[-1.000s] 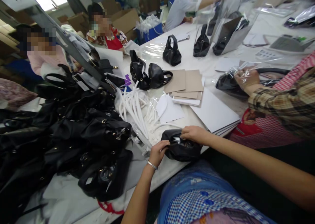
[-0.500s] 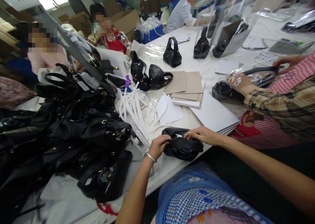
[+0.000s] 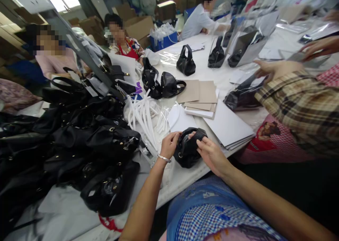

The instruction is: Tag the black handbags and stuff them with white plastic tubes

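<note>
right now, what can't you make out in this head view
Contents of the handled black bag: head view, obscured by its sides and the right hand.
Lower bags in the black pile: head view, covered by upper ones; left edge cuts the pile off.
Co-worker's plaid-sleeved hand: head view, fingers blurred.
Any print on the white tag: head view, too small.

At the table's (image 3: 171, 180) near edge I can't make out what sits inside the small black bag (image 3: 185, 157), a plaid sleeve (image 3: 299, 96) covers part of a wrapped bag (image 3: 237, 98), and the heap of handbags (image 3: 76, 142) runs out of view leftward.
</note>
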The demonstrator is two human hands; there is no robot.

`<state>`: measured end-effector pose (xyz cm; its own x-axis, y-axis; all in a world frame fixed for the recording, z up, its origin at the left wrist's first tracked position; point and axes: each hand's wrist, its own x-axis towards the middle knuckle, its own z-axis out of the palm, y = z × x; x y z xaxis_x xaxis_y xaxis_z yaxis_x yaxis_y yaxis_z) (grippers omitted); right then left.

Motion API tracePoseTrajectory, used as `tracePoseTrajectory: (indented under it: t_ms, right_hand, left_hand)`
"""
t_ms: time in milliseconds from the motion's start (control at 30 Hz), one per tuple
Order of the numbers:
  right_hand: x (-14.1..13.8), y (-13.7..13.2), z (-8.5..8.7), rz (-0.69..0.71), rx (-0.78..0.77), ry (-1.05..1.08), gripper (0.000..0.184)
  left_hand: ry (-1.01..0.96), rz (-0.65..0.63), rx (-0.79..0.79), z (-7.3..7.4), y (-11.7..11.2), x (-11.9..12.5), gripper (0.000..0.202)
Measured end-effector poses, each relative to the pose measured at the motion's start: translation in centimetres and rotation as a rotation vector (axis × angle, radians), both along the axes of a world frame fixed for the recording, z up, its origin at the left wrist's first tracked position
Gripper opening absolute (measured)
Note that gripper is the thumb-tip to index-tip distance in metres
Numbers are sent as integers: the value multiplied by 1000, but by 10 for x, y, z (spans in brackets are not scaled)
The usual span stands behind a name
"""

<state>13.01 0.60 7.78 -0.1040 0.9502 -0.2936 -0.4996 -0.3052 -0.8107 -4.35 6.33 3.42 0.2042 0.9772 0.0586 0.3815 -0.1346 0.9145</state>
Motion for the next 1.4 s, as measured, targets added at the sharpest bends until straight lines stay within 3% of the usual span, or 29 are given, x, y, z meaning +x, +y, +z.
tracePoseTrajectory:
  t_ms: [100,233,367,500,667,800,867,967,1133,1300,1400]
  right_hand:
    - [0,1,-8,-21,-2,7,38]
    - [5,2,-12,-15,32,-61,39]
    - [7,-5,-4,-79,96,-100,37]
    - [9,-19,5,-151,97,-197,35]
    - [15,-38,-13,-12,-5,-229,29]
    - [28,-54,-32,160,-177,-386,46]
    - [34,-63,-39,219,-182,-468,52]
    - [36,-78,-47,372,-167,-546,45]
    - [24,-92,-65,660,-158,-487,41]
    - [10,-82,-84,638,-66,-525,36]
    - [2,-77,-95,607,-57,-509,34]
  left_hand:
    - [-11,1,-44,-11,-23,-6,29]
    - [55,167,-123,-42,-46,-20,23]
    - [153,282,-250,-76,-68,-39,25]
    - [358,383,-314,-94,-87,-56,29]
    - [531,328,-351,-106,-97,-59,19]
    - [627,310,-360,-115,-96,-51,32]
    - [664,323,-363,-119,-90,-46,36]
    - [716,355,-381,-124,-76,-38,39]
    - [794,391,-460,-130,-57,-27,31]
    - [821,372,-455,-133,-56,-26,17]
    - [810,378,-404,-130,-61,-27,20]
